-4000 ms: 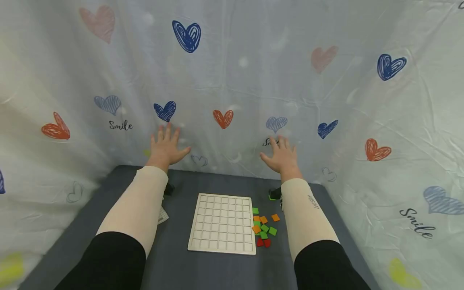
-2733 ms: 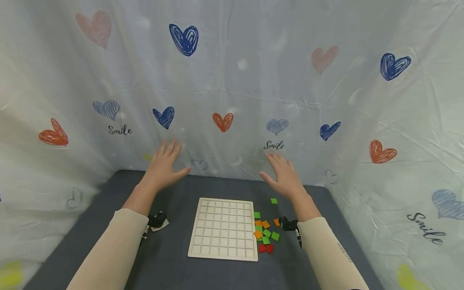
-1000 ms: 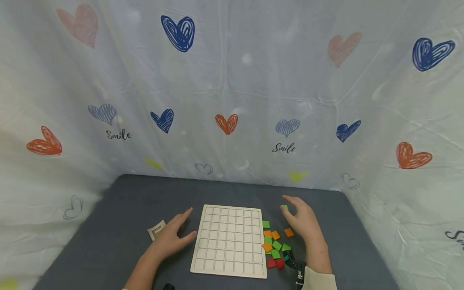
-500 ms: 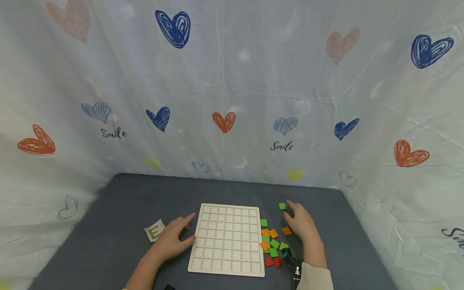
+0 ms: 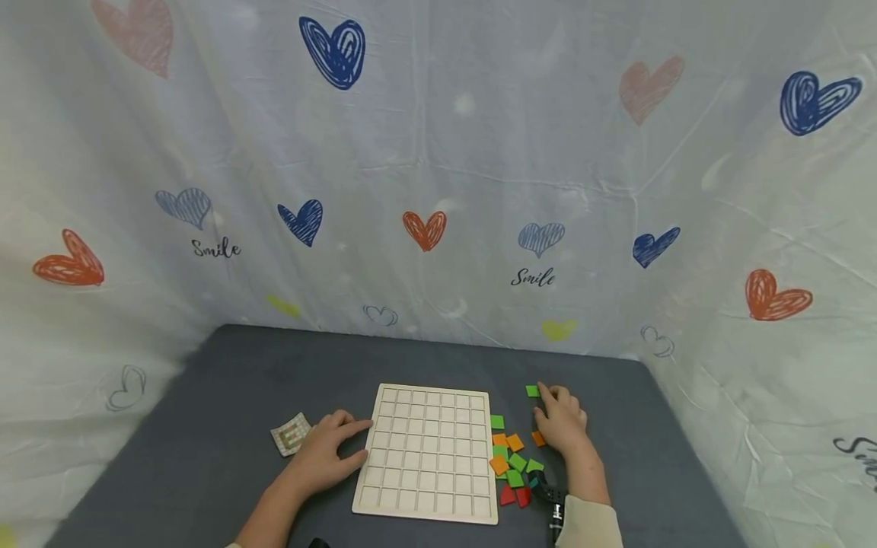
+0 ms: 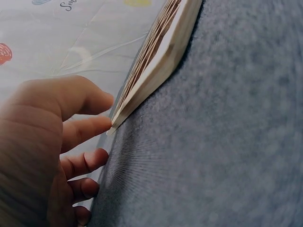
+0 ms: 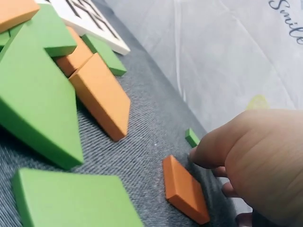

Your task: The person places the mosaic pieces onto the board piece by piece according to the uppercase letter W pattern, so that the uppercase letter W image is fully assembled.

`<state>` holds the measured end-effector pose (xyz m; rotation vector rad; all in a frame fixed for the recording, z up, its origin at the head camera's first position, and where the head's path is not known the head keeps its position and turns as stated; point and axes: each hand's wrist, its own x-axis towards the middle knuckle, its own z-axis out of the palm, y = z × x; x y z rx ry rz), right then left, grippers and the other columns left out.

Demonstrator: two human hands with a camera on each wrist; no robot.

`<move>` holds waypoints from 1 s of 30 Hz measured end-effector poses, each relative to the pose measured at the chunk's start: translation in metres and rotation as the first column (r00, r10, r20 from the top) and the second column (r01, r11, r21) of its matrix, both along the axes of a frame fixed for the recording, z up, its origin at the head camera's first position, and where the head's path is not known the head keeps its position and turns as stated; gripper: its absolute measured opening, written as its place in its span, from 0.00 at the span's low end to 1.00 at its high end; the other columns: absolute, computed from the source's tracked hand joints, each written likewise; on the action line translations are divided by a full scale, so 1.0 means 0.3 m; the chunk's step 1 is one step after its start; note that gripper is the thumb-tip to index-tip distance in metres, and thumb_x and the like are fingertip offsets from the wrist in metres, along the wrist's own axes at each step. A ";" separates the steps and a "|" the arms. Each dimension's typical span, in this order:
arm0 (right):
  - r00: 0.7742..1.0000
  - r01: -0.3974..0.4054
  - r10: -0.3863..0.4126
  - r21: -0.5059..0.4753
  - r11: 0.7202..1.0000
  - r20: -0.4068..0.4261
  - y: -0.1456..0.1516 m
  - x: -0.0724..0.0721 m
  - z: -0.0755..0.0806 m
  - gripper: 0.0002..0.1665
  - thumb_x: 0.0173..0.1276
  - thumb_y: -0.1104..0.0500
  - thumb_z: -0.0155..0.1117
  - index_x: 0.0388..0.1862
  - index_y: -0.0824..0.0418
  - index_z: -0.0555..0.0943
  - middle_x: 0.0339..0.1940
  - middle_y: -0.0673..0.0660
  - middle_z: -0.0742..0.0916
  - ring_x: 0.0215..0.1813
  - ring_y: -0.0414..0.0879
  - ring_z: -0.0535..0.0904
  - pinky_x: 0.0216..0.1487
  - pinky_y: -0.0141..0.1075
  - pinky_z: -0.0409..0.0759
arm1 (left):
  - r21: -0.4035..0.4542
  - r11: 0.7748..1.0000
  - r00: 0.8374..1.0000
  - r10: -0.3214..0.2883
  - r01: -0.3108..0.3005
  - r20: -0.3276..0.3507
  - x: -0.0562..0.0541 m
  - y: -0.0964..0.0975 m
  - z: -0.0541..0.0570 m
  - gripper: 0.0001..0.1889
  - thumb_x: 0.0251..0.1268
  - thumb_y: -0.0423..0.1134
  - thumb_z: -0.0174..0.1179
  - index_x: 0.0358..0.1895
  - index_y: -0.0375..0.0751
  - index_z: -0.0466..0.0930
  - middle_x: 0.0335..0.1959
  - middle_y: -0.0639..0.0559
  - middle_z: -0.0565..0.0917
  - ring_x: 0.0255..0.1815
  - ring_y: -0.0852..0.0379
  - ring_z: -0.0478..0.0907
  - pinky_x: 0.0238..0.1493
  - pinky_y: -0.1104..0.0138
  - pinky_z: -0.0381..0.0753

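A pale wooden board (image 5: pixel 428 457) with a grid of square recesses lies flat on the dark table. My left hand (image 5: pixel 322 460) is at its left edge; in the left wrist view, fingertips (image 6: pixel 102 125) meet or nearly meet the board's rim (image 6: pixel 156 78). My right hand (image 5: pixel 565 422) reaches to a single green tile (image 5: pixel 532 391) at the back right, the index fingertip at its edge. In the right wrist view that green tile (image 7: pixel 191 137) shows just beyond the fingers, and an orange tile (image 7: pixel 184 191) lies close to the hand.
Several green tiles (image 5: pixel 517 462), orange tiles (image 5: pixel 515 442) and red pieces (image 5: pixel 523 497) lie loosely along the board's right side. A small patterned card (image 5: pixel 291 434) is left of the left hand. A curtain (image 5: pixel 438 167) printed with hearts hangs behind the table.
Both hands have come down from in front of the curtain to the table. The left has reached the board's left edge; the right has moved to the far green tile.
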<state>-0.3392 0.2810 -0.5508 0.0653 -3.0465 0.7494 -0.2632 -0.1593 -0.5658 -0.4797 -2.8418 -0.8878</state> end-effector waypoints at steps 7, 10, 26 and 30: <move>0.998 0.038 -0.037 0.016 0.999 -0.048 -0.004 0.001 -0.019 0.29 0.78 0.58 0.59 0.75 0.65 0.72 0.67 0.67 0.70 0.64 0.65 0.65 0.56 0.60 0.62 | -0.038 0.999 0.996 -0.037 0.034 -0.085 0.003 -0.013 -0.008 0.23 0.63 0.48 0.71 0.62 0.50 0.86 0.43 0.62 0.71 0.38 0.63 0.61 0.40 0.60 0.65; 0.993 0.074 -0.072 0.019 0.997 -0.095 -0.004 -0.002 -0.021 0.25 0.75 0.57 0.64 0.68 0.63 0.79 0.64 0.67 0.74 0.62 0.65 0.68 0.56 0.61 0.65 | -0.038 0.998 0.995 -0.043 0.040 -0.089 0.002 -0.014 -0.014 0.23 0.63 0.48 0.71 0.62 0.50 0.86 0.44 0.62 0.71 0.38 0.63 0.61 0.40 0.60 0.65; 0.985 0.068 -0.068 -0.004 0.998 -0.159 -0.008 0.001 -0.012 0.17 0.72 0.58 0.69 0.57 0.61 0.87 0.58 0.64 0.78 0.60 0.63 0.71 0.56 0.61 0.67 | -0.072 0.997 0.997 -0.037 0.032 -0.063 -0.003 -0.013 -0.019 0.24 0.64 0.49 0.70 0.64 0.51 0.85 0.44 0.62 0.71 0.39 0.62 0.62 0.41 0.60 0.65; 0.980 0.016 -0.026 -0.054 0.998 -0.199 -0.016 0.004 0.020 0.16 0.72 0.59 0.70 0.56 0.63 0.87 0.54 0.63 0.80 0.56 0.61 0.73 0.56 0.60 0.70 | -0.064 0.997 0.996 -0.041 0.036 -0.078 -0.001 -0.013 -0.019 0.24 0.63 0.47 0.71 0.63 0.49 0.85 0.44 0.62 0.71 0.38 0.62 0.62 0.41 0.59 0.64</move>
